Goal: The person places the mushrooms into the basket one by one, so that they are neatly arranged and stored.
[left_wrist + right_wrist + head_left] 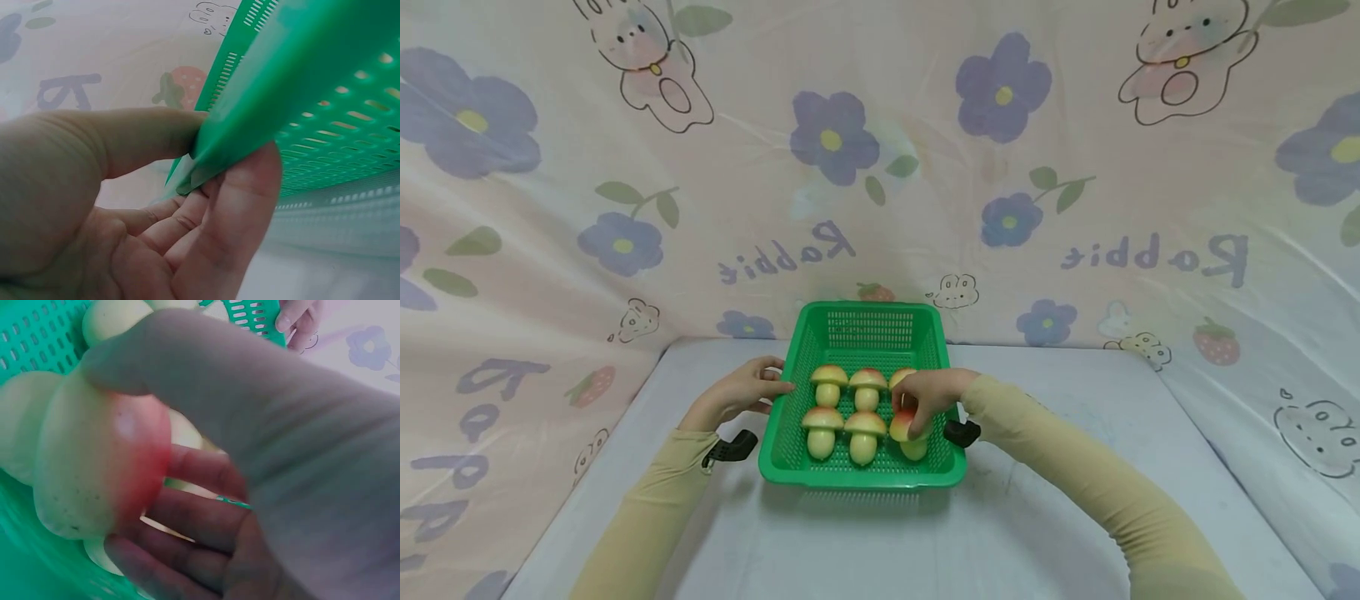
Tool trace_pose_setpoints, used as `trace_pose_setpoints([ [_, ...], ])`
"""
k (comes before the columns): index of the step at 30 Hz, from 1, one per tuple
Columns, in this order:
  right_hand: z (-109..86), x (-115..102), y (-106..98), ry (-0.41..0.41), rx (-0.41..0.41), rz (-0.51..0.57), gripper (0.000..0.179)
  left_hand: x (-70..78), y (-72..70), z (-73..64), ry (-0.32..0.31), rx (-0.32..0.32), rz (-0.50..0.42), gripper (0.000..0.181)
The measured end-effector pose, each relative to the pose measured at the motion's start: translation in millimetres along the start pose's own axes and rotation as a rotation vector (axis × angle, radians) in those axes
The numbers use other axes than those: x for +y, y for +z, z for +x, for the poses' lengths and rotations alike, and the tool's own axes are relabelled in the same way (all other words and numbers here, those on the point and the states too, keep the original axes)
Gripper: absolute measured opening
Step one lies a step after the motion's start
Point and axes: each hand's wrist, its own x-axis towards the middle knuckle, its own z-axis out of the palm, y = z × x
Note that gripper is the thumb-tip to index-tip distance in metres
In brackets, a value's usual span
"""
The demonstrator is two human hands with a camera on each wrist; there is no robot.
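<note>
A green plastic basket (862,478) stands on the white table, with several toy mushrooms in two rows inside it. They have pale stems and yellow caps blushed red, like the front-left mushroom (822,432). My left hand (739,393) pinches the basket's left rim (240,119) between thumb and fingers. Over the basket's right side, my right hand (934,390) grips the front-right mushroom (103,450) by its cap, thumb on one side and fingers on the other. Behind it, another mushroom (900,377) is partly hidden by the hand.
The white table (1037,533) extends around the basket on both sides and in front. A printed cloth (910,225) with flowers and rabbits hangs behind and along the sides. Dark camera mounts (962,432) sit at both wrists.
</note>
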Motion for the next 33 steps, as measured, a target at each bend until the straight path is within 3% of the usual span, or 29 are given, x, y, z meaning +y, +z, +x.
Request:
trace_pose_setpoints([
  [12,4.3,-0.9,2.2,0.028,0.026,-0.115,0.027,-1.2,-0.6,1.1,-0.015,0.003,-0.005,0.062],
  [22,5.3,-5.0,1.1,0.068,0.044,-0.117,0.033,-1.7,-3.4,0.8,-0.01,0.004,0.006,0.061],
  [33,6.1,-5.5,2.0,0.089,0.069,-0.118,0.026,-4.3,-2.7,2.1,-0.019,0.011,-0.001,0.06],
])
